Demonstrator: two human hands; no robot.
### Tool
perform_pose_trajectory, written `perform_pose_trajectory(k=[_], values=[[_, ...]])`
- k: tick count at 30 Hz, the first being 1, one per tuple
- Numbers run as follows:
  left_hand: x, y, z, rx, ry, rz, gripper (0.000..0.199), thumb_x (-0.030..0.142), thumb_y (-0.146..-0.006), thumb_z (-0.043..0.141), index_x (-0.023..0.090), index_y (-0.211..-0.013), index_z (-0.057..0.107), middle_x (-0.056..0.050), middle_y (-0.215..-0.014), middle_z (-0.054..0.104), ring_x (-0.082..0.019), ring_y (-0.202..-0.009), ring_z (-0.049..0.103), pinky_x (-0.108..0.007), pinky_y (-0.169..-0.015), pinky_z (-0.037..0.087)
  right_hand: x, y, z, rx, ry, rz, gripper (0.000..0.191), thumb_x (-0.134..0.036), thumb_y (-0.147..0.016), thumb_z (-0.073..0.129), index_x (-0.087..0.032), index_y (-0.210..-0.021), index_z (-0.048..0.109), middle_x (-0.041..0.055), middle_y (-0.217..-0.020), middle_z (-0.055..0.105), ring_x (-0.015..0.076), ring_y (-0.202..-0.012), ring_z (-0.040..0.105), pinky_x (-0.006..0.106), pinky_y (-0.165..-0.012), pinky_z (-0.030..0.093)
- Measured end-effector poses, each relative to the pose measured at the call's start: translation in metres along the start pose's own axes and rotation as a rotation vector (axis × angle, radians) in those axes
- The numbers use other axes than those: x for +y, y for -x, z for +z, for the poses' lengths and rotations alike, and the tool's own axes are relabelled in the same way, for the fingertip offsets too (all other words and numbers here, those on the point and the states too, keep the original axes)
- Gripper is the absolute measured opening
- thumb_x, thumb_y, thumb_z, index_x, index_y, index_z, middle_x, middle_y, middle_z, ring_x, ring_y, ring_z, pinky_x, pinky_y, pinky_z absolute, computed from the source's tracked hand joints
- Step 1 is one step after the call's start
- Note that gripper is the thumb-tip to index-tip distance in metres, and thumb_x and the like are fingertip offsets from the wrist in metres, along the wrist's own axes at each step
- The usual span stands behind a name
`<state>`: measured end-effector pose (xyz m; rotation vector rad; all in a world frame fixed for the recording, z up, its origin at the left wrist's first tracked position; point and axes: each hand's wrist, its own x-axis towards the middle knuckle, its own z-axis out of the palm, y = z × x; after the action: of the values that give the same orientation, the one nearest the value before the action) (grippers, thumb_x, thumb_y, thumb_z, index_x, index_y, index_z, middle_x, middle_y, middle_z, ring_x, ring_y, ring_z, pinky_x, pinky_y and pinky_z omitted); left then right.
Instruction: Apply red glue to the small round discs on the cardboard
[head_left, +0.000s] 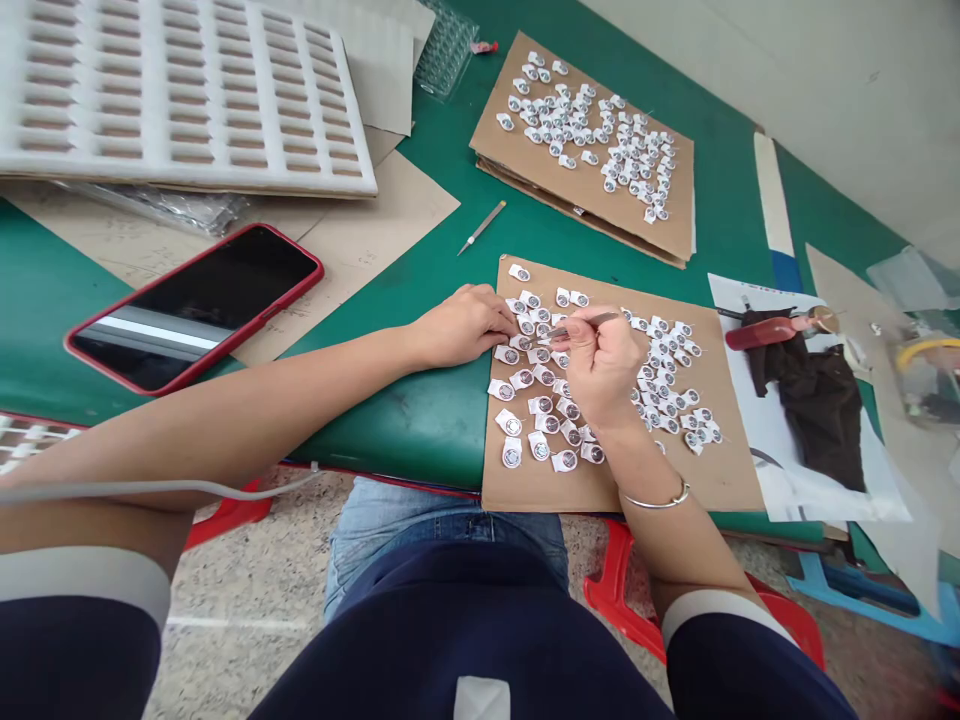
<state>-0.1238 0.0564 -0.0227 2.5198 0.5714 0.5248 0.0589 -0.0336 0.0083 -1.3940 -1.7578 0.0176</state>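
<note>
My right hand [606,362] is closed around slim metal tweezers [602,319], their tip pointing left and down among small round metal parts with white tabs. My left hand [469,327] lies at the left edge of a cardboard sheet [622,490], its fingertips pinched on one of these parts [521,342]. The tweezers' tip is close to those fingertips; whether it touches a part I cannot tell. Many more such parts [565,460] are spread over the cardboard, on both sides of my right hand.
Farther back, a cardboard stack [510,90] carries more parts. A pointed tool [482,228] lies on the green table. At left are a red-cased phone [202,305] and a white slotted foam tray [255,90]. To the right, a red-handled tool [772,331] rests on dark cloth [825,410].
</note>
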Motion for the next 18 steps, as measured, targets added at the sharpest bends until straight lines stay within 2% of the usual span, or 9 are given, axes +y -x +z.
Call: perform_pose_trajectory(k=[7, 9, 13, 18], values=[[0.004, -0.004, -0.004, 0.009, 0.051, -0.037, 0.02, 0.019, -0.083, 0.054, 0.021, -0.094, 0.071, -0.001, -0.101, 0.069, -0.019, -0.1, 0.058, -0.033, -0.092, 0.04, 0.003, -0.002, 0.001, -0.019, -0.071, 0.069, 0.017, -0.031, -0.093, 0.042, -0.017, -0.084, 0.048, -0.0003, -0.078, 0.06, 0.0046, -0.056, 0.06, 0.018, -0.045, 0.042], [0.009, -0.01, -0.011, -0.037, 0.078, -0.131, 0.019, 0.02, -0.081, 0.056, 0.02, -0.09, 0.072, 0.0, -0.096, 0.07, -0.018, -0.094, 0.06, -0.029, -0.086, 0.043, 0.004, -0.002, 0.001, -0.025, -0.061, 0.055, 0.02, -0.034, -0.093, 0.042, -0.017, -0.084, 0.049, 0.0001, -0.077, 0.06, 0.0056, -0.058, 0.06, 0.019, -0.047, 0.043], [0.025, -0.025, -0.026, -0.157, 0.032, -0.444, 0.016, 0.023, -0.077, 0.059, 0.017, -0.08, 0.073, -0.002, -0.079, 0.071, -0.017, -0.074, 0.062, -0.024, -0.064, 0.043, 0.003, -0.001, 0.001, -0.024, -0.057, 0.044, 0.023, -0.037, -0.092, 0.042, -0.018, -0.084, 0.05, 0.0012, -0.078, 0.06, 0.0072, -0.062, 0.06, 0.021, -0.052, 0.046], [0.033, -0.03, -0.021, -0.163, 0.042, -0.495, 0.014, 0.019, -0.073, 0.059, 0.018, -0.077, 0.072, -0.001, -0.075, 0.07, -0.016, -0.073, 0.062, -0.022, -0.061, 0.042, 0.004, 0.005, -0.004, 0.023, -0.089, 0.057, 0.021, -0.035, -0.092, 0.044, -0.017, -0.085, 0.052, 0.0013, -0.079, 0.063, 0.0062, -0.059, 0.06, 0.019, -0.049, 0.046]])
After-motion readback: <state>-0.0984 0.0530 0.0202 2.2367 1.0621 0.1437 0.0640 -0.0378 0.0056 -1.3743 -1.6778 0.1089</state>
